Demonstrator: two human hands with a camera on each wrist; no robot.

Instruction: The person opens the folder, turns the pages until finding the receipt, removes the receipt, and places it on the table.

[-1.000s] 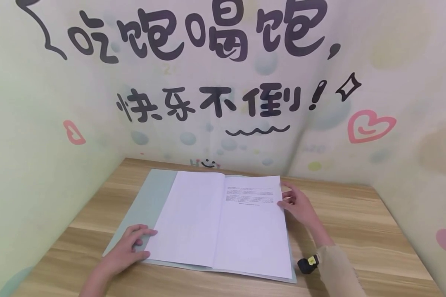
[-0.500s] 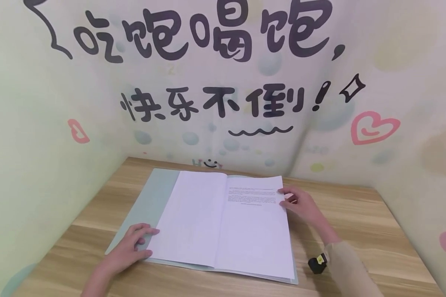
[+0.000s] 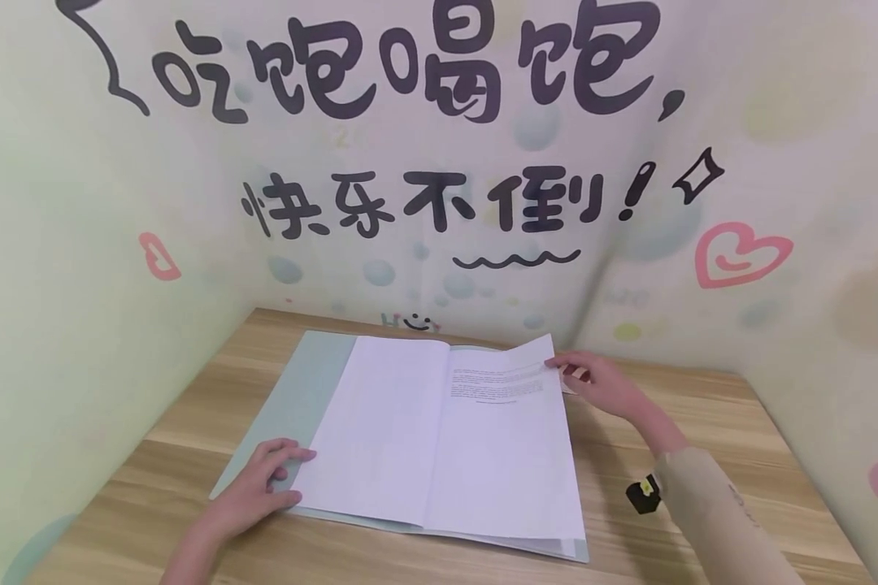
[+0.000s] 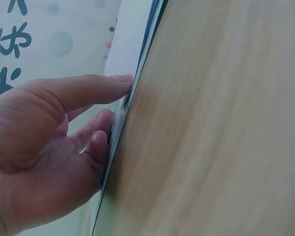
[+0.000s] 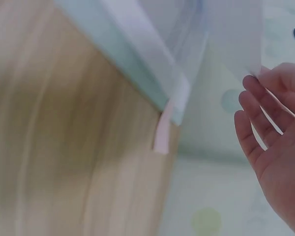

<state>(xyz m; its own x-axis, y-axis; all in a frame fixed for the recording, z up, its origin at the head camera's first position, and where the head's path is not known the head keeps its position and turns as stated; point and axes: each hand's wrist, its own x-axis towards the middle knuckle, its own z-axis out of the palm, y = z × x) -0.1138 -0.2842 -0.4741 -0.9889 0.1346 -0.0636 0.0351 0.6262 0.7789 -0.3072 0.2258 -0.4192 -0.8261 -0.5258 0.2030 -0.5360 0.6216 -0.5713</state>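
Observation:
An open folder with a pale blue-green cover (image 3: 284, 414) and white pages lies on the wooden table. My left hand (image 3: 252, 491) rests on its left side, thumb and a finger touching the left page (image 3: 380, 431), fingers loosely bent. In the left wrist view, the left thumb (image 4: 101, 90) lies at the folder's edge. At the far right, my right hand (image 3: 600, 383) pinches the edge of the right page (image 3: 508, 463), which bears a block of printed text. That page's upper corner is raised; the right wrist view shows it (image 5: 236, 39) between thumb and forefinger, above the sheets below.
A pink strip (image 5: 162, 132) sticks out from the folder's far right corner. Beside the right sleeve is a small black object with a yellow label (image 3: 643, 494). Bare wooden tabletop (image 3: 746, 455) extends to the right. A printed wall (image 3: 424, 276) stands behind.
My right hand has closed finger and thumb on the right page's edge and raised its upper corner. The left hand stays in place on the folder. The view has shifted slightly.

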